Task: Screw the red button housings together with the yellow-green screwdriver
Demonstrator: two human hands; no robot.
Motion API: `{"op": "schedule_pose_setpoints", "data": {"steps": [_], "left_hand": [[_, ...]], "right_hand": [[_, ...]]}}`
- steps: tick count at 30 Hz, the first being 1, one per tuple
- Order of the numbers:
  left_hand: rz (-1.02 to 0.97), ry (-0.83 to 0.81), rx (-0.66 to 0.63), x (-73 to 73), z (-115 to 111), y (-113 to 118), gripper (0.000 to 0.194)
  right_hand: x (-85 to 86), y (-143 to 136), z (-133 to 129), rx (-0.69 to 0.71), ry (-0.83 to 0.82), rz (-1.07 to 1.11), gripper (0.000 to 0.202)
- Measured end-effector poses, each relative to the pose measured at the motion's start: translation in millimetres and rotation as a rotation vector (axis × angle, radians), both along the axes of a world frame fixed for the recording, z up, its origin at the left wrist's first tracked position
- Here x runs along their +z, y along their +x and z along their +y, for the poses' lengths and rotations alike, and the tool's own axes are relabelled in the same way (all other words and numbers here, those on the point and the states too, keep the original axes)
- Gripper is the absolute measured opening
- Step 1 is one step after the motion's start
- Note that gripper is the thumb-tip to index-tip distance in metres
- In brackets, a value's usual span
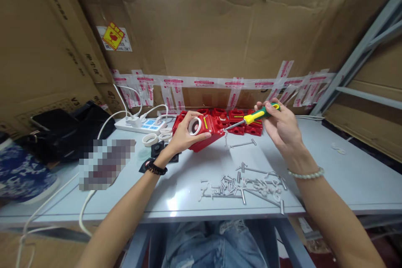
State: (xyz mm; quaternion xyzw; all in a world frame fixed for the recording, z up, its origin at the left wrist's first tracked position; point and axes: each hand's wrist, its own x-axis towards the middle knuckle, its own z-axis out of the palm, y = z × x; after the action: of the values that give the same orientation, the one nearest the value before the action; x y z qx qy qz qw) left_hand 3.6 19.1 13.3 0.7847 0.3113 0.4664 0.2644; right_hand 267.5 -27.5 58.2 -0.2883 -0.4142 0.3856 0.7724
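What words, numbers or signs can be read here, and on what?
"V3": left carton.
Broken-glass sign: yellow-and-red sticker on the back carton.
"LM27...", rest unclear: white label partly under that sticker.
Too small or blurred: the left carton's other characters, packing tape, yellow label on the held red part.

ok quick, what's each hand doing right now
Left hand: closed around a red housing, holding it.
Right hand: closed on a green-and-yellow screwdriver, holding it by the handle.
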Motion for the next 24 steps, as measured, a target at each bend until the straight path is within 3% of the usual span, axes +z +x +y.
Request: {"op": "schedule_pose_setpoints", "data": {"steps": [18,21,24], "left_hand": [[-0.029,-0.046,-0.041,1.3,-3,0,0.053],[-0.025,-0.049,-0.039,2.0,-3,0,0.051],[-0.014,-0.038,-0.031,2.5,-3,-1,0.050]], "right_hand": [[0.7,-2,-3,-0.059,0.035,-0.044,0.039],[1.4,-9,-7,-0.149,0.083,-0.162,0.035],[0.9,-15,-13,-0.328,0.122,-0.351,0.029]]}}
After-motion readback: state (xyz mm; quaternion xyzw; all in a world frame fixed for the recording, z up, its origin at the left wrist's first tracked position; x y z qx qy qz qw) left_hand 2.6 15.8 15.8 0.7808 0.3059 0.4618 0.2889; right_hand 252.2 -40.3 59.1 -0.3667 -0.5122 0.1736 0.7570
